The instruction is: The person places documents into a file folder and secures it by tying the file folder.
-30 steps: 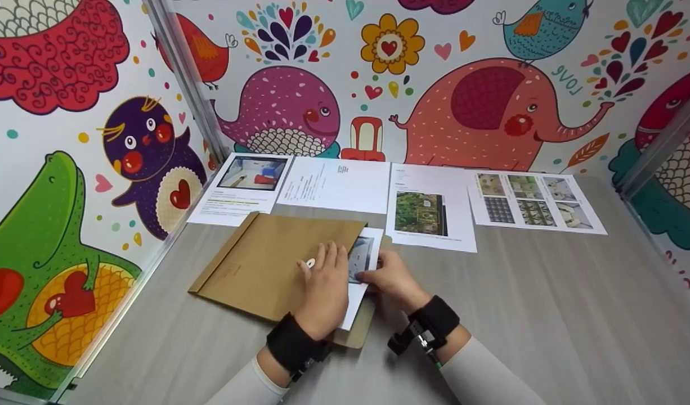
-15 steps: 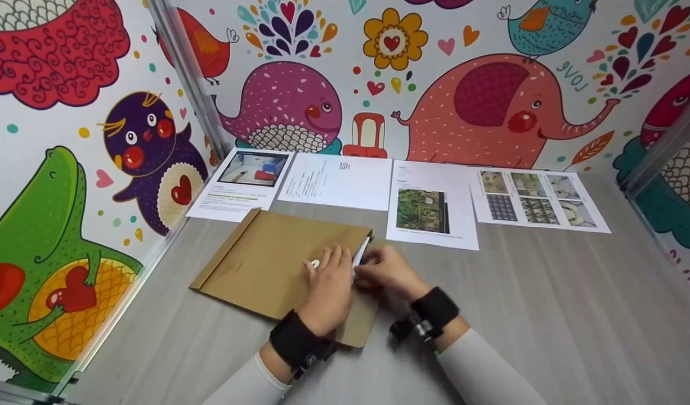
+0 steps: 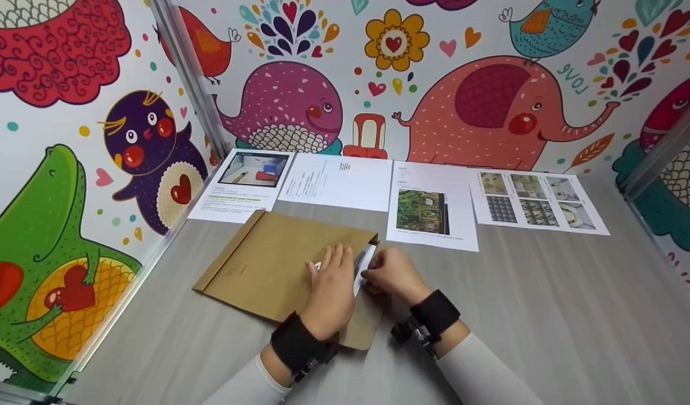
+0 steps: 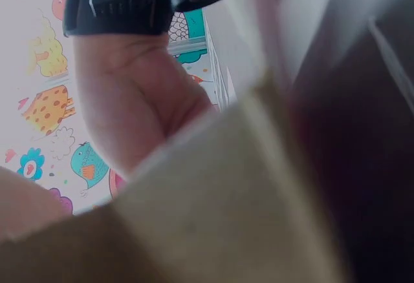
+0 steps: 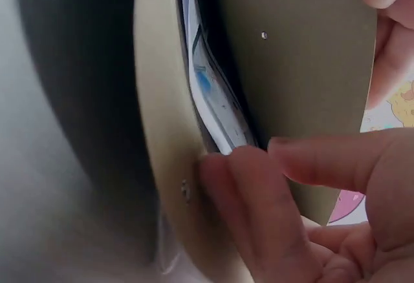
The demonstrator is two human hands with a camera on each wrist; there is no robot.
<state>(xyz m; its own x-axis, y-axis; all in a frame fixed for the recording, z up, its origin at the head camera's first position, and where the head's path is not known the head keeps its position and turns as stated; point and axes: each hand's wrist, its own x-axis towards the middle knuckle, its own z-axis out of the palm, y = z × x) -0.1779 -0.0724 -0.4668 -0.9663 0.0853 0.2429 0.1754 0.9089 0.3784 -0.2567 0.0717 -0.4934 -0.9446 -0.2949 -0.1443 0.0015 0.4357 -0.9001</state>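
Observation:
A brown paper envelope (image 3: pixel 277 247) lies on the table, its mouth toward the right and its lower flap (image 3: pixel 364 332) spread out beyond it. My left hand (image 3: pixel 331 292) rests with extended fingers on the envelope's upper face, near the mouth. At the opening, my right hand (image 3: pixel 395 275) pinches the edge of printed sheets (image 3: pixel 365 264) that are mostly inside. The right wrist view shows the sheets (image 5: pixel 217 95) slightly bowed between the envelope's two panels, thumb and fingers at their near edge. Brown paper (image 4: pixel 200 212) fills the lower part of the left wrist view, blurred.
Along the back of the grey table (image 3: pixel 547 315) lie a sheet with a photo and text (image 3: pixel 232 197), a text sheet (image 3: pixel 345 185), a sheet with a green picture (image 3: pixel 435 214) and a sheet of several small pictures (image 3: pixel 542 202). Patterned panels (image 3: pixel 373 73) stand behind and at the sides.
A second ago the sheets stuck well out of the envelope's mouth; now only a narrow strip shows. My right hand has followed them to the opening; the left hand and envelope have shifted slightly right.

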